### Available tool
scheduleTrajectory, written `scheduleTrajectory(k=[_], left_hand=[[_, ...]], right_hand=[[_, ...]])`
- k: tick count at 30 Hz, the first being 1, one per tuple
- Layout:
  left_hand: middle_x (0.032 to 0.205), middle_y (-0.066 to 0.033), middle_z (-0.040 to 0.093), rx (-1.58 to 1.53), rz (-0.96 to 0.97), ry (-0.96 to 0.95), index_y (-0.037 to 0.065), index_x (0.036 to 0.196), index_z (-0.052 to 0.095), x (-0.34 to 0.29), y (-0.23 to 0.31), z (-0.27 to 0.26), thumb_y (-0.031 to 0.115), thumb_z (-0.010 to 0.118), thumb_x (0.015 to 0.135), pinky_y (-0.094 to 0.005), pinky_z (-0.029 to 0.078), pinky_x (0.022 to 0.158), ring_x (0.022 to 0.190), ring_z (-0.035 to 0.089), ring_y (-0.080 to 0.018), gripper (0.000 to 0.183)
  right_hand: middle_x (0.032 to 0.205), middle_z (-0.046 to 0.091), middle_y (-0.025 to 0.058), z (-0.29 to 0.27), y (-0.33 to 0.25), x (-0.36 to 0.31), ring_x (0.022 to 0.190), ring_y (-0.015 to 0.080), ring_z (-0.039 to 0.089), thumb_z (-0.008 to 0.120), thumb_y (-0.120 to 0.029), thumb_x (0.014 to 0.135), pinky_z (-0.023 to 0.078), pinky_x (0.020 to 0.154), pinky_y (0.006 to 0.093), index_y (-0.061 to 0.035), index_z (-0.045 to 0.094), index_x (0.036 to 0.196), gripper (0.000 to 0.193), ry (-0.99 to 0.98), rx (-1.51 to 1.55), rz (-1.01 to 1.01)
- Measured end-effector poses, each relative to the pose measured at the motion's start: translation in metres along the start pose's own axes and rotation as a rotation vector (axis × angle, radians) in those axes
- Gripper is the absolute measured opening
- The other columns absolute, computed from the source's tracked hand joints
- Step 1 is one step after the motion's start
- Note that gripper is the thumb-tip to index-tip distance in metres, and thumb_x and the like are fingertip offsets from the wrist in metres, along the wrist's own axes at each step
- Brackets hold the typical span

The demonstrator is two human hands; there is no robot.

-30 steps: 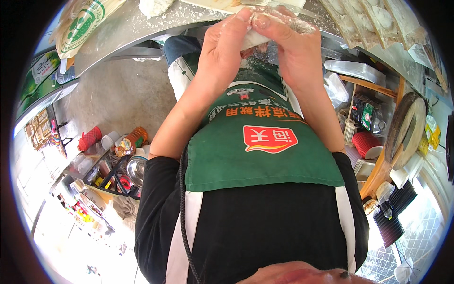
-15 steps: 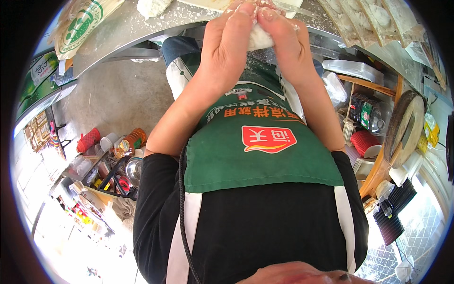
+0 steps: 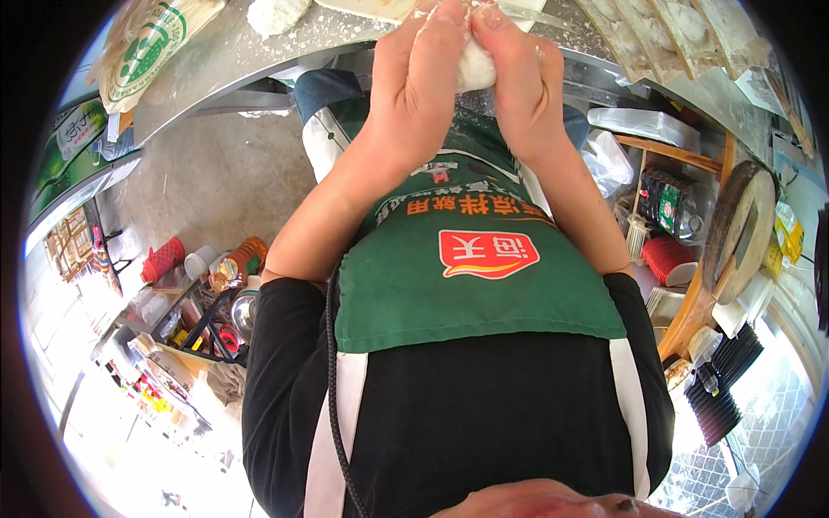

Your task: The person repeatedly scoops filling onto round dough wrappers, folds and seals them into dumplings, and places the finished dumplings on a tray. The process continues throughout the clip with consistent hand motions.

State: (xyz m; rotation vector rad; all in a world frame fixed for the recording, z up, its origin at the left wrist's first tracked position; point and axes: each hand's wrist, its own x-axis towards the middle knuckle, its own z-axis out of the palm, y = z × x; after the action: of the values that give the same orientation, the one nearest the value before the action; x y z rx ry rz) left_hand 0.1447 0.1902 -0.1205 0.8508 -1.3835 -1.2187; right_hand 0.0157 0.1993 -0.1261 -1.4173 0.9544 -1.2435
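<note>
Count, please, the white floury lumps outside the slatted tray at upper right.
2: a held lump between the left hand and the right hand; a second lump on the metal counter, upper left. Hands may hide others.

1. Counter (image 3: 203, 78): steel, curved by the lens.
2. Floor (image 3: 224, 164): gray concrete, below the counter's left half.
3. Shelf (image 3: 162, 326): dark frame, cluttered, well back from the counter, left side.
4. Wooden frame (image 3: 686, 319): near the counter's right end.
5. Lattice panel (image 3: 699, 479): backlit, right side, well back from the counter.
6. Glare (image 3: 95, 457): blown-out white, farther from the counter than the shelf.
</note>
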Motion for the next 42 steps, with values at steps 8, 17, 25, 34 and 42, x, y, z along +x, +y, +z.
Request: scheduleTrajectory(k=[8,17,25,34,42], left_hand=[[0.105,-0.0137,0.062,0.056,0.053,-0.005,-0.007,0.111,0.055,0.000,0.001,-0.003,0.018,0.031,0.097,-0.0286,0.042,0.089,0.098,0.057,-0.0197,0.037],[0.107,-0.0143,0.062,0.119,0.165,0.093,-0.007,0.111,0.056,-0.002,-0.018,0.001,0.017,0.034,0.097,-0.0275,0.042,0.087,0.097,0.057,-0.0190,0.036],[0.102,-0.0127,0.063,0.058,-0.014,0.200,-0.005,0.108,0.058,-0.002,-0.018,0.005,0.016,0.040,0.096,-0.0300,0.044,0.086,0.095,0.057,-0.0177,0.030],[0.099,-0.0130,0.062,-0.061,0.116,0.273,-0.001,0.107,0.056,0.020,0.007,0.017,0.012,0.056,0.087,-0.0335,0.048,0.081,0.090,0.061,-0.0246,0.023],[0.097,-0.0133,0.064,-0.459,-0.235,-0.193,-0.007,0.114,0.055,0.041,0.018,0.029,0.018,0.048,0.096,-0.0335,0.053,0.074,0.087,0.062,-0.0206,0.032]], right_hand=[[0.079,0.059,0.0014,0.004,-0.012,0.004,0.078,0.0073,0.053,0.041,-0.020,0.098,0.042,0.068,0.0228,0.0005,0.059,0.090,0.029,0.001,0.113,0.065],[0.079,0.059,0.0015,0.005,-0.013,0.007,0.075,0.0065,0.052,0.041,-0.020,0.098,0.042,0.066,0.0219,0.0004,0.059,0.090,0.028,0.037,0.105,0.012],[0.080,0.063,0.0033,-0.003,0.005,0.000,0.079,0.0088,0.056,0.053,-0.017,0.092,0.044,0.071,0.0230,0.0026,0.062,0.090,0.021,0.162,-0.035,-0.111],[0.089,0.068,0.0089,-0.031,-0.054,-0.003,0.084,0.0139,0.059,0.076,-0.004,0.066,0.045,0.079,0.0275,0.0035,0.070,0.087,0.023,0.218,0.320,0.073],[0.079,0.067,0.0113,-0.075,-0.042,-0.007,0.073,0.0148,0.060,0.079,-0.001,0.065,0.046,0.072,0.0276,0.0065,0.066,0.089,0.029,0.382,0.162,-0.106]])
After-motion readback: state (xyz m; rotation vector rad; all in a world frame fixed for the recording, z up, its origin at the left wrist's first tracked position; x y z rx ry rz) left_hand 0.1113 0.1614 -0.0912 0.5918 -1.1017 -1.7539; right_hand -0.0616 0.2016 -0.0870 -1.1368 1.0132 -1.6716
